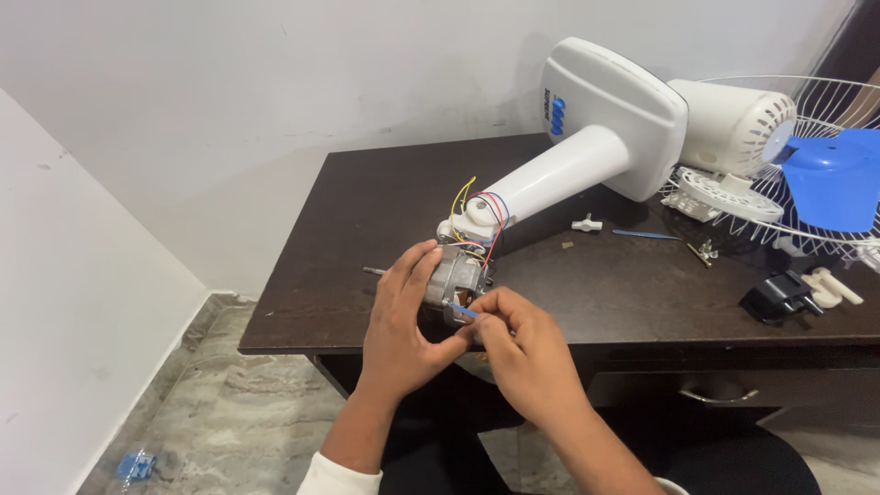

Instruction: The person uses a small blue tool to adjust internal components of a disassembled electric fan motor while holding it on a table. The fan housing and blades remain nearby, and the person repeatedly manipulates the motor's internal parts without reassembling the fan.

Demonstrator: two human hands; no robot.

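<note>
My left hand (pixel 401 321) is wrapped around a bare metal fan motor (pixel 451 280) at the front edge of the dark wooden desk (pixel 596 293). The motor's shaft (pixel 374 271) sticks out to the left. My right hand (pixel 527 353) pinches a thin blue piece (pixel 465 312) against the motor's near side. Yellow, red and blue wires (pixel 477 215) run from the motor into the neck of a white fan stand (pixel 587 147) that lies tilted on the desk.
A white motor housing (pixel 729 124), a wire fan guard (pixel 825 156) and a blue fan blade (pixel 834 179) lie at the right. A black plug (pixel 779 295), white knobs (pixel 830 286), a small white part (pixel 587 223) and a thin blue stick (pixel 646 235) rest on the desk. Marble floor below left.
</note>
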